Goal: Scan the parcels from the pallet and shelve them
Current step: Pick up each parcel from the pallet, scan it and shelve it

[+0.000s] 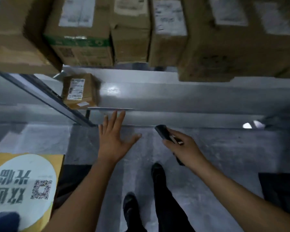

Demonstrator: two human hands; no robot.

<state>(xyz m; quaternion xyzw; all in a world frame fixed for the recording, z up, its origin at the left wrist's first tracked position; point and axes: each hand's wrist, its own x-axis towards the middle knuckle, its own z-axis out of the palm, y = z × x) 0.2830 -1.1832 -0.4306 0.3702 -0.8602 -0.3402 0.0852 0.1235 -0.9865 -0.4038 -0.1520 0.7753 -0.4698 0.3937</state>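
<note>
A yellow box (23, 173) sits nearest, at the lower left. Its top carries a round white print with one QR code. What it rests on cannot be told. Just right of it, two dark shoes (131, 205) stand on the grey floor (216, 156), which runs bare up to the foot of the shelving.

The left hand (114, 139) is released: fingers straight and spread, palm down, holding nothing. Its fingertips reach the front edge of the lower shelf (174, 96); whether they touch it cannot be told. The right hand (184, 148) is wrapped around one dark scanner (163, 133), whose head points toward that same front edge.

The lower shelf holds a single parcel (80, 90), small and brown with a white label on top. It sits at the shelf's left end, close beside the slanted upright (40, 91). From the parcel's right side, bare grey metal stretches along the shelf to the right edge of view.

Above, at least five brown boxes (131, 30) stand side by side in a row, packed close with only thin dark gaps between them. Their white labels are blurred. The second from the left has a green band. The largest, at the right, overhangs the lower shelf's back edge.
</note>
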